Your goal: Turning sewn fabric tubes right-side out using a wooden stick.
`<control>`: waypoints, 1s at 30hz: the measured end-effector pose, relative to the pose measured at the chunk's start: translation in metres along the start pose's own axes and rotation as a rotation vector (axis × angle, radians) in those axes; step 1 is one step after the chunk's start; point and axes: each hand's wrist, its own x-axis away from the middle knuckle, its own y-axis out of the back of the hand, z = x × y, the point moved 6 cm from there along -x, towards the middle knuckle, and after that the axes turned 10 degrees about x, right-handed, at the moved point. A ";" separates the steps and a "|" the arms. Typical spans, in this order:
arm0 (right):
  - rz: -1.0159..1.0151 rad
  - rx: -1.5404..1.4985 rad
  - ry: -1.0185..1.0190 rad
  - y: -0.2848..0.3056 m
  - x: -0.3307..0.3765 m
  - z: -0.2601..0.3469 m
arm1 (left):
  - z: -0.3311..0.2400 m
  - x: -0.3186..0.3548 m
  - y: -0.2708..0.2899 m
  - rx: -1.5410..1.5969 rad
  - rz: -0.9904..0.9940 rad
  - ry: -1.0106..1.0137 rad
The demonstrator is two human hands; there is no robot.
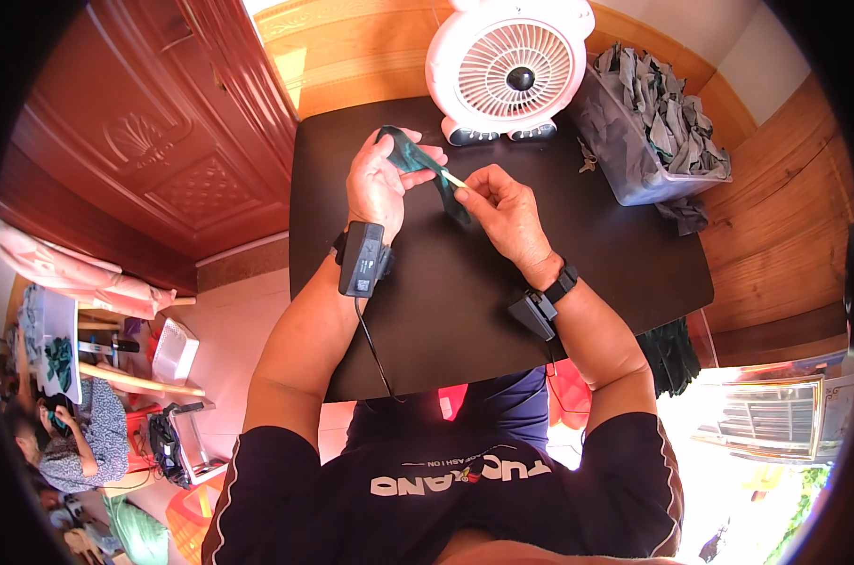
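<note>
A strip of dark green fabric (pixel 412 155) is stretched between my two hands above the dark table. My left hand (pixel 378 184) is turned palm up and holds the strip, which loops by the thumb and crosses the fingers. From the right, my right hand (pixel 504 215) pinches a slim pale yellowish piece (pixel 454 179) between thumb and forefinger, against the fabric. Whether this is a small stick or tool cannot be told. The strip's loose end (pixel 453 202) hangs below it. Each wrist wears a strapped black device.
A pink-and-white fan (pixel 516 71) stands at the table's (pixel 418 311) back. On the right, a clear plastic bin (pixel 634 169) overflows with grey fabric pieces (pixel 667 108). Dark cloth (pixel 676 363) hangs by the right edge. Another person (pixel 79 438) sits at far left, handling dark cloth.
</note>
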 end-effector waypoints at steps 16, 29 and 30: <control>0.220 -0.572 -0.106 -0.014 0.015 0.025 | -0.004 0.024 -0.035 -0.338 0.100 -0.087; -0.125 -0.185 0.113 0.003 0.000 0.007 | -0.011 0.009 -0.029 0.027 0.137 -0.056; -0.124 -0.186 0.112 0.004 0.001 0.007 | -0.011 0.009 -0.029 0.027 0.135 -0.056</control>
